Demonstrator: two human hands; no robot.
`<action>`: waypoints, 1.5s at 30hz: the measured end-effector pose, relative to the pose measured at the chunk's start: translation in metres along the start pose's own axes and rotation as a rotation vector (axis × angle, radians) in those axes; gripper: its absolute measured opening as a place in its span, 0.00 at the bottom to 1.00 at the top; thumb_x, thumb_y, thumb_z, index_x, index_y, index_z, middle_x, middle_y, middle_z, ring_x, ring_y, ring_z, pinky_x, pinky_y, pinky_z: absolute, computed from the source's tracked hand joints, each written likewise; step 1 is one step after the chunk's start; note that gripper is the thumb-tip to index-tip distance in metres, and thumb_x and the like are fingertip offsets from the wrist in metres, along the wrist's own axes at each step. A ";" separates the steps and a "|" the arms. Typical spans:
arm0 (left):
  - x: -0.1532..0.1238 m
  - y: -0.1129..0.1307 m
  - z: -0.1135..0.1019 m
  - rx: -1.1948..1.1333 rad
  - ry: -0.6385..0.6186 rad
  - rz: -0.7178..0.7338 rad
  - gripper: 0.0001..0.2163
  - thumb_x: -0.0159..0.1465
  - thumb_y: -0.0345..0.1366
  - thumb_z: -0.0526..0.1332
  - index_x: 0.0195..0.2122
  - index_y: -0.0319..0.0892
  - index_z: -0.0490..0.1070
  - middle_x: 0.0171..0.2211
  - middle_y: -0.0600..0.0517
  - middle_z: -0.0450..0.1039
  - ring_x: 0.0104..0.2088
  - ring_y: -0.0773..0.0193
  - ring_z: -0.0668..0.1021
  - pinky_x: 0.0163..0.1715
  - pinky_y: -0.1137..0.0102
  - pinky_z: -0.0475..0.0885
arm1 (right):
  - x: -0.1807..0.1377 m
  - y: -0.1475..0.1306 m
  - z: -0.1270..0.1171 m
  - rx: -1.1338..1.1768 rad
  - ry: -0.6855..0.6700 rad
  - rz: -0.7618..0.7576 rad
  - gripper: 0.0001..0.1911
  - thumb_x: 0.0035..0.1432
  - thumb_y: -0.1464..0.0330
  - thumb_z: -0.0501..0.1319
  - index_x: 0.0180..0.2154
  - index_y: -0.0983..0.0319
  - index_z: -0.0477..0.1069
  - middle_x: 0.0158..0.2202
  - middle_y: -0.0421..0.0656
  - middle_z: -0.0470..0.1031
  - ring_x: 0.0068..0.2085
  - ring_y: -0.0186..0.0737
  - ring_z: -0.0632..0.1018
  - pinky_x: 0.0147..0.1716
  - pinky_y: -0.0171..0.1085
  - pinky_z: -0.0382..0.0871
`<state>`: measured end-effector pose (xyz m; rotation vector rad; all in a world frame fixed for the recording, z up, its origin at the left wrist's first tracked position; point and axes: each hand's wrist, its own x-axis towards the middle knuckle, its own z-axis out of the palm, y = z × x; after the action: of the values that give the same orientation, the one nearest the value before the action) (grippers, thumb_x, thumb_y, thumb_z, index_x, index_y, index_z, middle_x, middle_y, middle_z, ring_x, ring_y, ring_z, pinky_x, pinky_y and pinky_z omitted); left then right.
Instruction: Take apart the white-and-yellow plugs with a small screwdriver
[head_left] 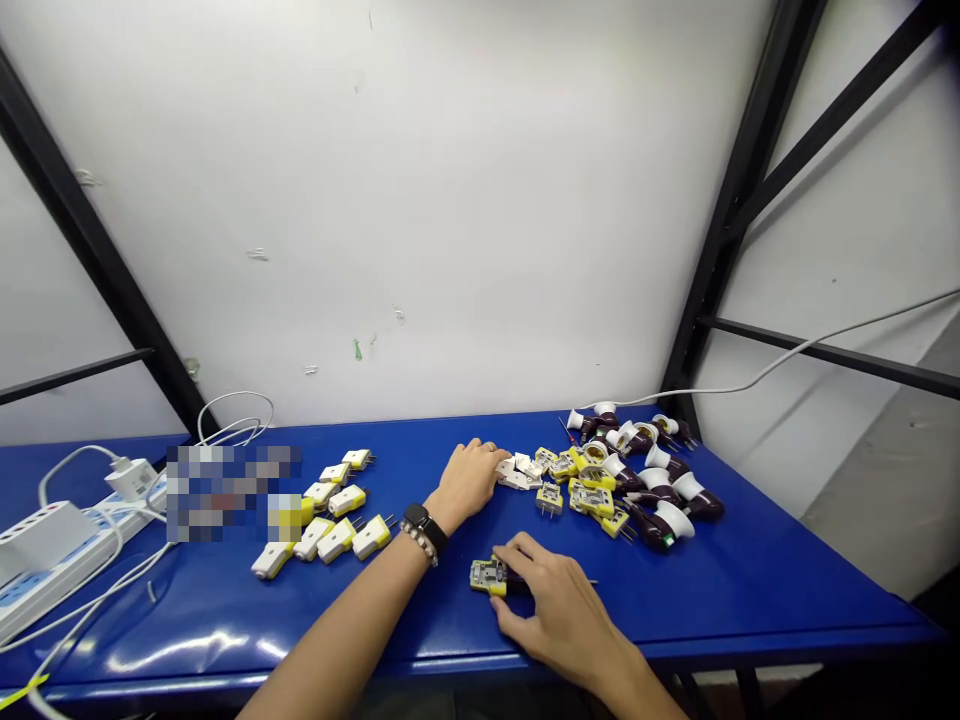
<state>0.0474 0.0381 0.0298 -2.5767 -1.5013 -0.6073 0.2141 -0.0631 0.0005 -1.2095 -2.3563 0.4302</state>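
Observation:
My right hand (555, 605) rests on the blue table (750, 590) near the front edge, its fingers curled around a yellow open plug half (488, 576) and a thin dark tool that pokes out to the right. My left hand (469, 480), with a black watch and a bead bracelet on the wrist, reaches further back. Its fingers are closed on the white plug pieces (517, 472) at the left edge of a pile of yellow plug parts (592, 490).
Several finished white-and-yellow plugs (330, 515) lie in rows at the left. Dark lamp sockets with white caps (660, 490) are heaped at the right. A white power strip (52, 560) with cables and a charger (131, 477) sits far left. Black shelf struts flank the table.

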 end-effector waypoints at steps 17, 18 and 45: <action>-0.120 0.009 -0.032 -0.534 -0.137 -0.125 0.09 0.64 0.32 0.67 0.45 0.48 0.78 0.45 0.52 0.82 0.46 0.57 0.80 0.50 0.65 0.70 | -0.004 0.016 0.013 0.160 0.022 0.124 0.40 0.56 0.64 0.69 0.68 0.54 0.59 0.53 0.45 0.80 0.52 0.54 0.80 0.52 0.48 0.71; -0.119 0.010 -0.030 -0.542 -0.137 -0.118 0.09 0.64 0.32 0.67 0.45 0.48 0.79 0.44 0.52 0.82 0.46 0.57 0.80 0.50 0.65 0.70 | -0.004 0.016 0.013 0.160 0.019 0.129 0.40 0.56 0.63 0.69 0.68 0.54 0.59 0.53 0.45 0.80 0.52 0.54 0.80 0.53 0.48 0.71; -0.116 0.016 -0.033 -0.413 -0.163 0.015 0.10 0.66 0.34 0.65 0.47 0.53 0.81 0.45 0.51 0.80 0.45 0.56 0.79 0.47 0.66 0.73 | -0.004 0.015 0.010 0.190 0.015 0.097 0.35 0.57 0.64 0.67 0.65 0.55 0.62 0.53 0.45 0.80 0.54 0.53 0.79 0.55 0.49 0.69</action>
<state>0.0011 -0.0736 0.0167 -3.0063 -1.5386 -0.7972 0.2211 -0.0580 -0.0158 -1.2350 -2.1936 0.6593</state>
